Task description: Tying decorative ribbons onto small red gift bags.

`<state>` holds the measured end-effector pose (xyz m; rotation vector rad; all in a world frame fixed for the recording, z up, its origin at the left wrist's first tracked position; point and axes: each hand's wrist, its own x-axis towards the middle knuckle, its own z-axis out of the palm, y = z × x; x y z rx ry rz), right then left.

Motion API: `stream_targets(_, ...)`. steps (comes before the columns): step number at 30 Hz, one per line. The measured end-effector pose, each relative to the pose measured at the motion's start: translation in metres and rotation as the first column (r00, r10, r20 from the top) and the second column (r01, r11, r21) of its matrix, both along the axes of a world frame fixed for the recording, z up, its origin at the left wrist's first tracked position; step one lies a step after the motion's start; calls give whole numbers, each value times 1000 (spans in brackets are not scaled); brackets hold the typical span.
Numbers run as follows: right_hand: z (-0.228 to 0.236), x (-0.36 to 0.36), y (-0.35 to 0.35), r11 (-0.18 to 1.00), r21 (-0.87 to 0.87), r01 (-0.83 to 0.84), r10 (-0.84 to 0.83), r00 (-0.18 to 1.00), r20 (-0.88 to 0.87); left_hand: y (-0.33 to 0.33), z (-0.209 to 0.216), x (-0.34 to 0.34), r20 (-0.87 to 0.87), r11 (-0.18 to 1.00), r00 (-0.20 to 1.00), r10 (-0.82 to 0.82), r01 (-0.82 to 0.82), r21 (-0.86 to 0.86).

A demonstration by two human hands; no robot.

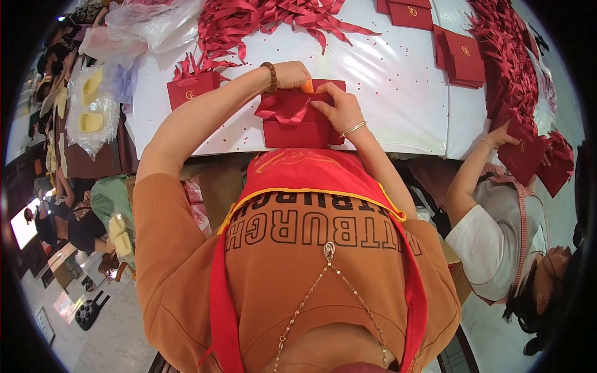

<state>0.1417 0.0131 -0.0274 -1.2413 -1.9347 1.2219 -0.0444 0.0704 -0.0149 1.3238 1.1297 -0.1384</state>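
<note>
In front of my waist, a flat red gift bag (305, 133) lies at the near edge of the white table. A red satin ribbon (287, 112) loops across its upper part. My left hand (290, 76), with a beaded bracelet at the wrist and an orange cover on one finger, is closed on the bag's top. From the other side my right hand (342, 110), wearing a bangle, pinches at the same edge, close to the left fingertips. What exactly lies between the fingertips is hidden. Another red bag (191, 89) with ribbon rests beyond my left forearm.
Loose red ribbons (261, 22) pile up at the table's far side. Stacks of red bags (461, 57) lie to the right, beside a long ribbon heap (507, 56). A co-worker (497, 242) at the right holds red bags. Clear plastic (146, 28) covers the far left corner.
</note>
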Motion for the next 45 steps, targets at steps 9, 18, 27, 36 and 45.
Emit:
stream_targets(9,12,-2,-1,995,-47,-84,80,993,-81,2,10,-19,132,913,913,387,-399,83)
stream_targets(18,6,-8,2,995,-62,-82,78,994,-72,-3,22,-16,7,983,997,-76,74,168)
stream_targets(27,15,-5,1,987,-145,-69,61,997,-57,-14,-10,-24,254,980,963,94,-135,149)
stream_targets(36,12,-4,-4,987,141,-81,72,996,61,-6,-2,-35,67,898,896,439,-439,-3)
stream_targets(45,7,-4,-8,1000,14,-20,22,986,-163,-12,-10,-57,399,638,552,732,-760,-120)
